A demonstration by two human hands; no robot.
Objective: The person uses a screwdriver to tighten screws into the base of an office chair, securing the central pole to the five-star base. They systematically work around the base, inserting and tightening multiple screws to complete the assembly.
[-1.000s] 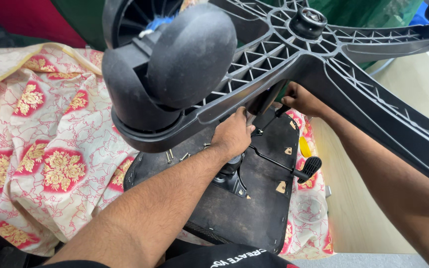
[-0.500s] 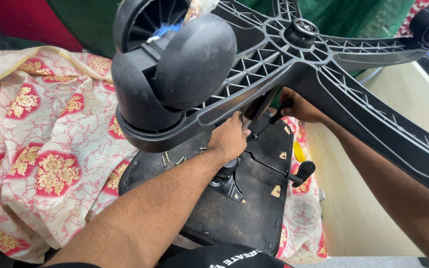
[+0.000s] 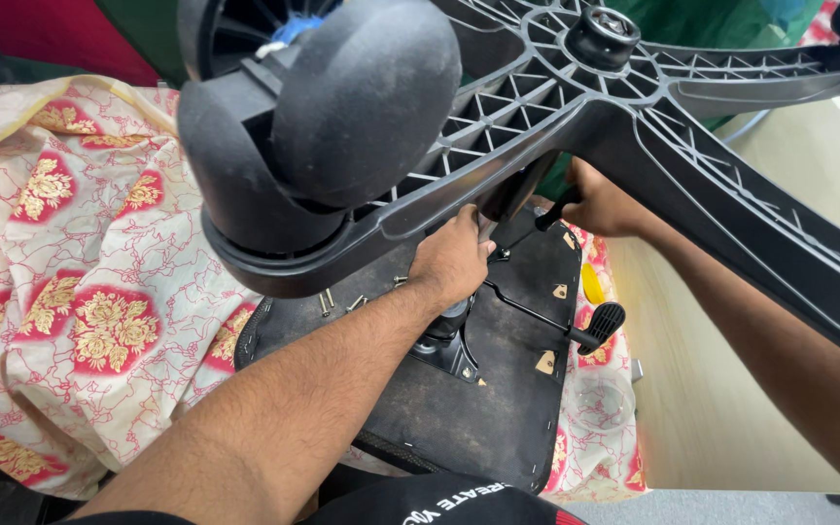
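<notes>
Two hands work under a black five-star chair base [image 3: 634,107], which fills the top of the view, turned so its ribbed underside shows. Landmark: the upturned seat pan [image 3: 498,389], black, lying on a floral cloth [image 3: 80,292]. Left hand [image 3: 451,261] sits over the middle of the seat, just below the nearest base arm, fingers curled together around something at the top of the seat mechanism [image 3: 449,335]; what it grips is hidden by the hand itself. Right hand [image 3: 603,199] is at the far edge of the seat, behind the base arm, closed on a short dark rod-like part [image 3: 554,209]; cannot tell exactly what the part belongs to. A dark cylinder [image 3: 517,185] runs from the base hub down toward the mechanism, between the two hands. Double-wheel caster [image 3: 332,126], black and dusty, hangs on the near-left arm of the base, above the seat's left edge and close to the camera. Lever with a paddle end [image 3: 605,321] sticks out from the mechanism toward the seat's right edge. A few loose screws [image 3: 342,301] lie on the seat's left part, just left of the left hand. A yellow object [image 3: 591,284] lies just beyond the seat's right edge, on the cloth. Pale wooden counter [image 3: 731,389] runs to the right of the seat. The cloth spreads wide to the seat's left, cream with red and gold flower squares.
</notes>
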